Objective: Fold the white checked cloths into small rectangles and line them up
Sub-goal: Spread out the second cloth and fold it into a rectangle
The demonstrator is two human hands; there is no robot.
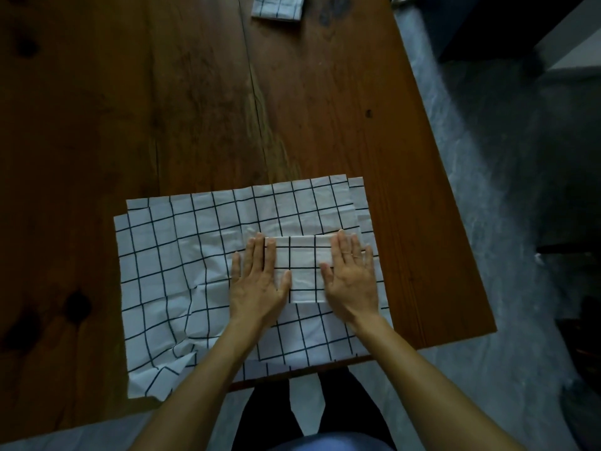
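Cloth flat under 2 hands

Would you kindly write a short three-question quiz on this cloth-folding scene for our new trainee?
1. True or false: both hands lie flat on the small folded cloth.
2. The left hand and right hand press the folded piece on top of: A) bare wood, B) spread-out checked cloths, C) a tray.
3. Where does the other finished folded cloth lie on the wooden table?

Key: 1 true; 2 B; 3 at the far edge, partly out of view.
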